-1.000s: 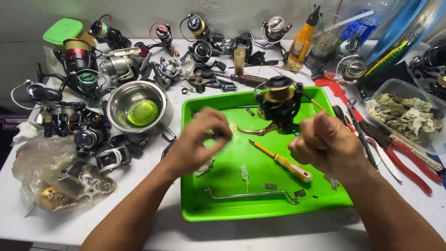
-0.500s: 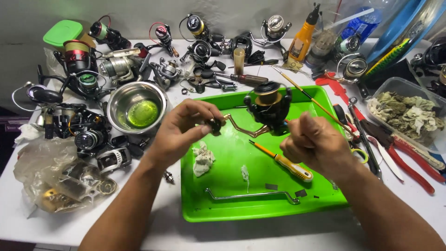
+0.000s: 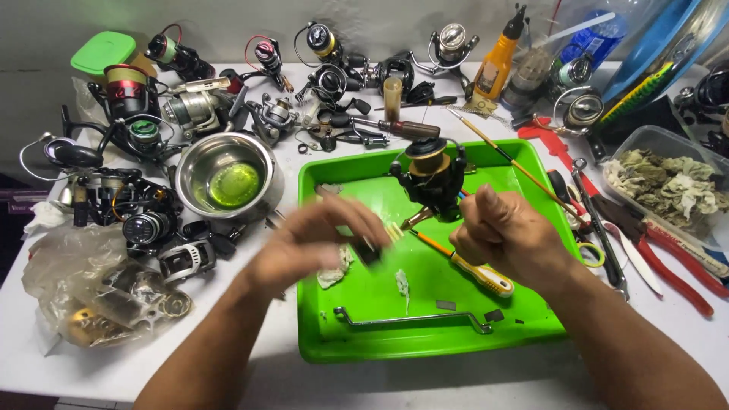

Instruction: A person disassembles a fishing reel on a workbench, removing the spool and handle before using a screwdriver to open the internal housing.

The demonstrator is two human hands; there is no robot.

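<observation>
Over tray (image 3: 531, 334): R grip (image 3: 505, 231) on reel (image 3: 433, 178)

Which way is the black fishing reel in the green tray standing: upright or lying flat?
Upright: the black fishing reel stands in the green tray, gold spool on top.

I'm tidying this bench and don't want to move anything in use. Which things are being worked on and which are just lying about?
In use:
black fishing reel, gripped by the right hand
left hand, blurred, over the green tray

Lying about:
yellow-handled screwdriver
steel bowl
red-handled pliers
orange bottle
</observation>
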